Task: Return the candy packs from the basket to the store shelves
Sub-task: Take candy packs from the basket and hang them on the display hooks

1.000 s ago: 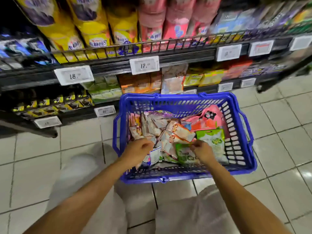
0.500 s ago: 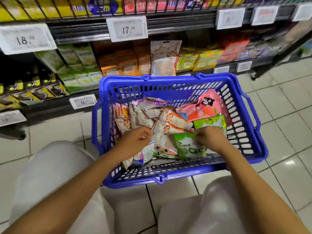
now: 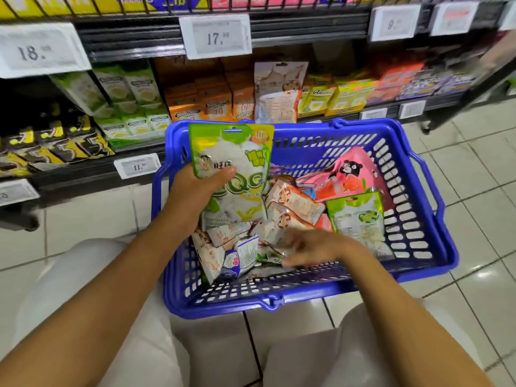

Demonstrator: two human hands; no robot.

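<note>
Gripping a green "QQ" candy pack (image 3: 233,166) upright above the blue basket (image 3: 349,291), the left hand (image 3: 195,188) clamps its lower edge. The right hand (image 3: 315,247), blurred with fingers spread loose, hovers over packs inside. Shelf tags (image 3: 215,36) read "17.99", "18."; orange boxes (image 3: 206,107) say "Doublemint".

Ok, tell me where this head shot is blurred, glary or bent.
Head view: the right hand is smeared by motion over the basket; the shelves bow from the wide lens and go soft at the far edges; a bright glare patch sits on the floor tiles; the green pack in the left hand is fairly sharp.
</note>
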